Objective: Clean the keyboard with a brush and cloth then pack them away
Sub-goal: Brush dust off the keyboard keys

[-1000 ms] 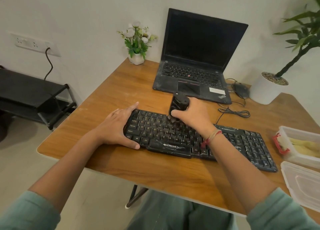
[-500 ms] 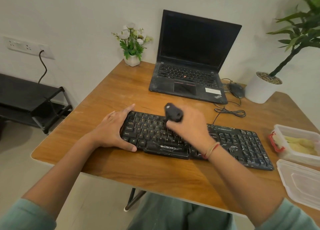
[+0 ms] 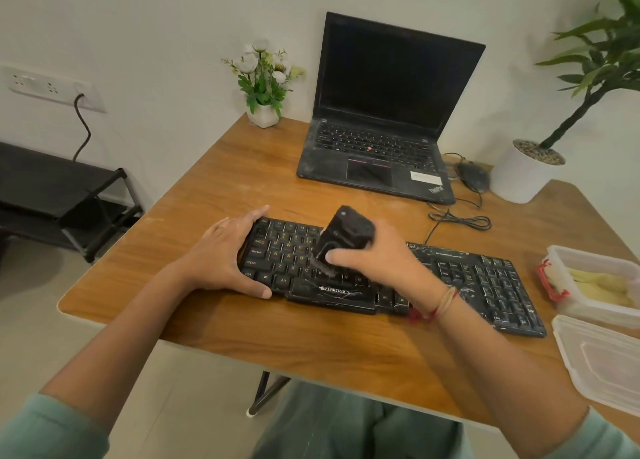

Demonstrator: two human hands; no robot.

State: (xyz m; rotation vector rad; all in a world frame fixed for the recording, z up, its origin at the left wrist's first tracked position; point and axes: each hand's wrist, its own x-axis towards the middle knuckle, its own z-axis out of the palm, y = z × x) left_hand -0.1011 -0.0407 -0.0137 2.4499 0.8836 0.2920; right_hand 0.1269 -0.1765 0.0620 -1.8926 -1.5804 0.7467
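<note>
A black keyboard (image 3: 485,278) lies across the wooden table (image 3: 311,348), dusty and streaked white on its right half. My left hand (image 3: 221,254) grips the keyboard's left end, thumb on the front edge and fingers over the back. My right hand (image 3: 377,258) holds a chunky black brush (image 3: 346,233) tilted over the letter keys, its dark bristles touching the keys just above the space bar. A yellowish cloth (image 3: 602,284) lies in an open clear plastic box (image 3: 588,258) at the right edge.
A dusty open laptop (image 3: 374,154) stands behind the keyboard, with a mouse (image 3: 472,176) and coiled cable (image 3: 460,221) to its right. A small flower pot (image 3: 263,112) and a large white plant pot (image 3: 523,174) sit at the back. The box lid (image 3: 606,365) lies front right.
My right hand has swept the brush from the top key rows down toward the space bar and tilted it. My left hand has stayed on the keyboard's left end.
</note>
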